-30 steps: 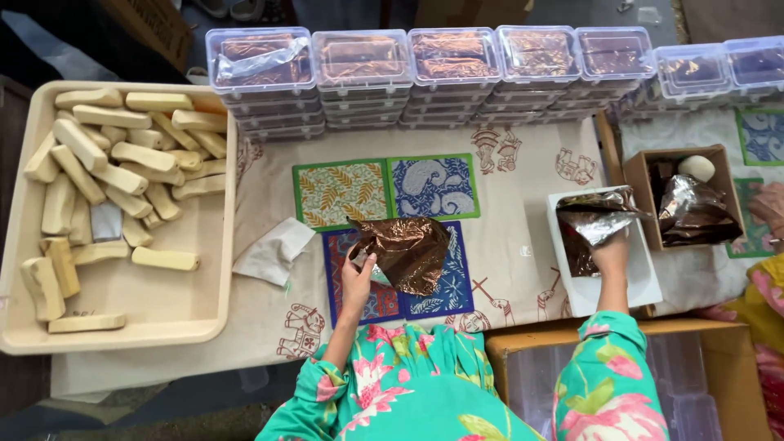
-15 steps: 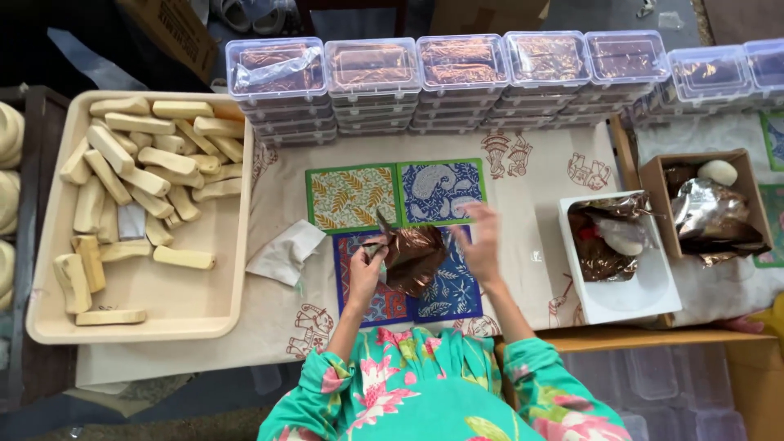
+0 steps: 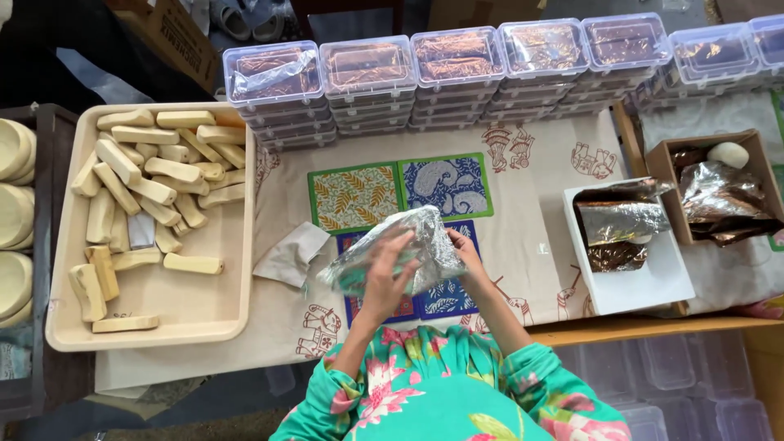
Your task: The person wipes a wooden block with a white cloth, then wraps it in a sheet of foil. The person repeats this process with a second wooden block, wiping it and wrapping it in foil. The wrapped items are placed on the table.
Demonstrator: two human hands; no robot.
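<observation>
Crinkled silver foil sheet (image 3: 408,245) held by left hand (image 3: 384,273) and right hand (image 3: 464,249).

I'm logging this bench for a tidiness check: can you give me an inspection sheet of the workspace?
Surface: printed cloth with patterned mats.
Job's things: silver foil sheet held above the mats.
Clutter: tray of wooden blocks, white box of foil, brown box, grey paper scrap.
Grippers: left hand and right hand both on the foil.
Cables: nothing seen.
Surroundings: stacked lidded clear boxes along the back.
</observation>
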